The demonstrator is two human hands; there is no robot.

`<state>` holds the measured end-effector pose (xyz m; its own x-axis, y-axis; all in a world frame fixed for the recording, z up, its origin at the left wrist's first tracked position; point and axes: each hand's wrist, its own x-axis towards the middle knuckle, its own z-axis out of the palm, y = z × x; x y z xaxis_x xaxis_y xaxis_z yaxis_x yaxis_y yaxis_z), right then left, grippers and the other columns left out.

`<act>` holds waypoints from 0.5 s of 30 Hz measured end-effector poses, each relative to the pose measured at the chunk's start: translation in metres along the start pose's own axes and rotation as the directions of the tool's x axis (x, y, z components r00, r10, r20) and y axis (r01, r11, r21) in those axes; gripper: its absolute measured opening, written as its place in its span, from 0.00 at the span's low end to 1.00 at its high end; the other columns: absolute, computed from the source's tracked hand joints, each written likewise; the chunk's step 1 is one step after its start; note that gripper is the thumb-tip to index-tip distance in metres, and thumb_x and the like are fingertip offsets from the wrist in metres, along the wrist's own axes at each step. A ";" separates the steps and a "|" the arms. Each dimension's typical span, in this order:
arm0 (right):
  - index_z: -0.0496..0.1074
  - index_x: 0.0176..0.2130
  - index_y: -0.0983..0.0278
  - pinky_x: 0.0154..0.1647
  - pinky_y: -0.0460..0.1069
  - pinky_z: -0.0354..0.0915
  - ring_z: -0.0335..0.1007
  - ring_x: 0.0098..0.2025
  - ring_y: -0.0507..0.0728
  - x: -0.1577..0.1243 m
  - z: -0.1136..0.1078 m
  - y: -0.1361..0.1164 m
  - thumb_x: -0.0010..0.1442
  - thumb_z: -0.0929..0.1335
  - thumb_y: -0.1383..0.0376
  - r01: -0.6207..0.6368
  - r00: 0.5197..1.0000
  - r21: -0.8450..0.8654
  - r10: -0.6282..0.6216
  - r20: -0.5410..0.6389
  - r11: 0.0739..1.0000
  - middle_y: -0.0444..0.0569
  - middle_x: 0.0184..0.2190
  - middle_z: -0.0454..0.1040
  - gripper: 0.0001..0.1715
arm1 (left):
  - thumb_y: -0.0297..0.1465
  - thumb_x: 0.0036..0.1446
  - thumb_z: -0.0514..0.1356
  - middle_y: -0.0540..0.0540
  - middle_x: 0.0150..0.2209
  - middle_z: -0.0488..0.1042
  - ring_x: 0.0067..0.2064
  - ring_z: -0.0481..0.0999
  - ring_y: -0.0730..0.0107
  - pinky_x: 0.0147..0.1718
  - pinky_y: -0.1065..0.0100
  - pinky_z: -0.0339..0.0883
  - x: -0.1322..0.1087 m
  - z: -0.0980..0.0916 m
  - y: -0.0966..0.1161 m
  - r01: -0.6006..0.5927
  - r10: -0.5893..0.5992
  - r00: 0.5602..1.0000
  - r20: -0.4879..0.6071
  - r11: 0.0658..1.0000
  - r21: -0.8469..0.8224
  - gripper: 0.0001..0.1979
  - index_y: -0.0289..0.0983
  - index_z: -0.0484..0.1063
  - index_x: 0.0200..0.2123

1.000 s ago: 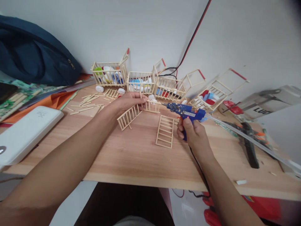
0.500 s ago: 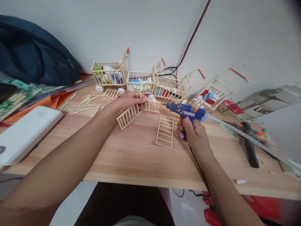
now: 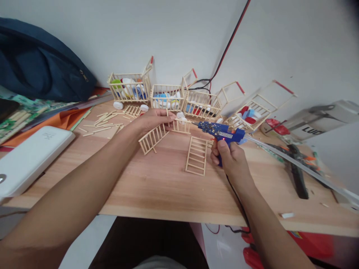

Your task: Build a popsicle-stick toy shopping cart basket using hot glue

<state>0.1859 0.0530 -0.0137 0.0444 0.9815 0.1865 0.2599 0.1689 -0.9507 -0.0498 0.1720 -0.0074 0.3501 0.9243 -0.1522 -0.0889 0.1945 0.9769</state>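
Note:
My left hand (image 3: 158, 119) is closed on a small wooden-stick frame (image 3: 154, 139), whose slatted panels stand at an angle to each other. My right hand (image 3: 231, 158) wraps round the handle of a blue glue gun (image 3: 217, 130) with a small red light on. Its nozzle points left, at or close to the right end of the frame's far panel (image 3: 181, 127); whether they touch I cannot tell. A long clear glue stick (image 3: 291, 160) sticks out of the gun's back. Flat on the table, between the hands, lies a ladder-like stick panel (image 3: 196, 156).
Several small stick carts, one a cart (image 3: 129, 89) full of bottle caps, line the wall. Loose sticks (image 3: 105, 121) lie at the left, near a white power bank (image 3: 36, 160) and a dark blue bag (image 3: 42, 63). Black-handled tools (image 3: 297, 175) and a clear jar (image 3: 328, 119) are at the right.
Almost nothing has moved. Both hands, the stick frame and the glue gun keep practically the same positions; the view has shifted very slightly.

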 end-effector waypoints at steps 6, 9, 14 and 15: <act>0.59 0.26 0.61 0.19 0.46 0.53 0.57 0.19 0.48 0.000 0.000 -0.002 0.60 0.66 0.43 -0.010 1.000 -0.007 0.010 -0.020 1.000 0.39 0.20 0.58 0.27 | 0.25 0.54 0.66 0.48 0.29 0.76 0.30 0.76 0.74 0.38 0.66 0.73 0.002 -0.003 -0.003 -0.011 0.011 1.000 0.005 1.000 0.003 0.02 0.32 0.76 0.31; 0.59 0.26 0.61 0.19 0.46 0.53 0.56 0.19 0.48 -0.001 -0.001 -0.001 0.61 0.65 0.43 -0.007 1.000 -0.029 0.006 -0.017 1.000 0.39 0.19 0.58 0.27 | 0.26 0.53 0.67 0.48 0.29 0.76 0.29 0.76 0.74 0.40 0.64 0.73 0.002 -0.003 -0.003 -0.010 0.010 1.000 0.000 1.000 0.001 0.02 0.32 0.76 0.30; 0.59 0.26 0.61 0.21 0.46 0.53 0.56 0.20 0.49 -0.001 -0.003 0.005 0.63 0.64 0.45 -0.008 1.000 -0.051 0.008 -0.006 0.999 0.39 0.18 0.59 0.26 | 0.23 0.56 0.63 0.48 0.28 0.76 0.30 0.76 0.74 0.40 0.67 0.73 0.001 -0.001 -0.002 0.009 -0.009 1.000 0.002 1.000 -0.022 0.02 0.32 0.76 0.31; 0.59 0.26 0.61 0.21 0.46 0.53 0.56 0.20 0.49 -0.001 -0.003 0.006 0.63 0.64 0.45 -0.009 1.000 -0.056 0.009 -0.007 0.998 0.39 0.18 0.59 0.26 | 0.23 0.56 0.63 0.48 0.28 0.77 0.30 0.76 0.74 0.39 0.67 0.73 0.000 -0.001 -0.002 0.014 -0.014 1.000 0.009 1.000 -0.027 0.02 0.32 0.76 0.31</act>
<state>0.1905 0.0524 -0.0186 0.0537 0.9822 0.1799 0.3135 0.1544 -0.9369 -0.0506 0.1724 -0.0094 0.3597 0.9185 -0.1645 -0.1090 0.2165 0.9702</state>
